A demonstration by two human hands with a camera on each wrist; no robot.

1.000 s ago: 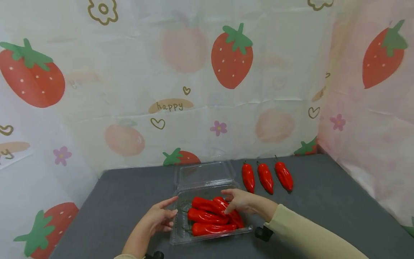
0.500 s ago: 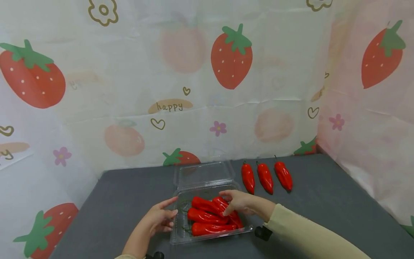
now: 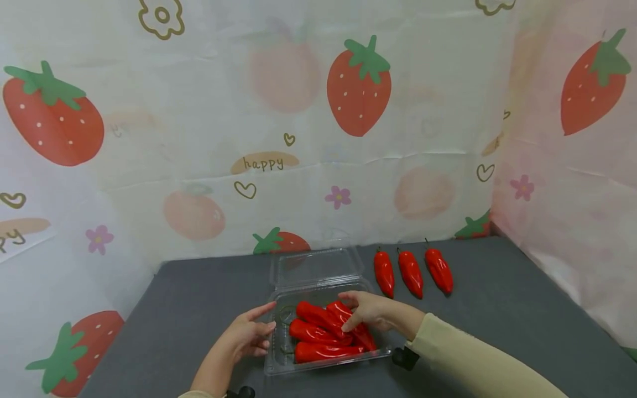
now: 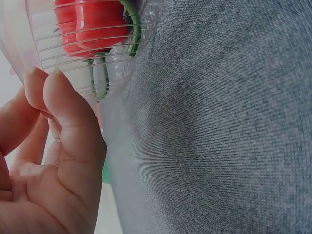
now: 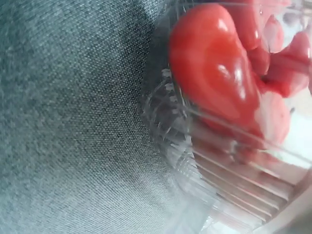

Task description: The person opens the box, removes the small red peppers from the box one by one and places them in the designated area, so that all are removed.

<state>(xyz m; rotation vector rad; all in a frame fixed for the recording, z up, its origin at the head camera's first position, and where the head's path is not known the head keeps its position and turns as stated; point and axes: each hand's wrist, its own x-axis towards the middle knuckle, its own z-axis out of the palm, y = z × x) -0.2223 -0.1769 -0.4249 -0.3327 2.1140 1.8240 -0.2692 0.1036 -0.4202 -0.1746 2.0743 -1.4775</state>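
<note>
A clear plastic clamshell box (image 3: 278, 369) stands on the grey table with its lid (image 3: 318, 266) folded back. Several long red peppers (image 3: 318, 333) lie inside, their green stems (image 4: 101, 78) toward the left wall. My left hand (image 3: 241, 337) is at the box's left edge, index finger and thumb touching the rim, palm empty. Reaching into the right side, my right hand (image 3: 375, 314) holds a slanting red pepper (image 3: 365, 336) between thumb and fingers. In the right wrist view, pepper ends (image 5: 214, 63) and the ribbed wall partly cover that hand.
To the right of the lid, three more red peppers (image 3: 411, 275) lie in a row at the back of the grey table (image 3: 214, 293). A strawberry-print cloth (image 3: 428, 127) hangs behind and along both sides.
The slanting pepper and a pepper beside it have shifted very slightly in the box. Both hands stay nearly where they were; the head view has turned a little.
</note>
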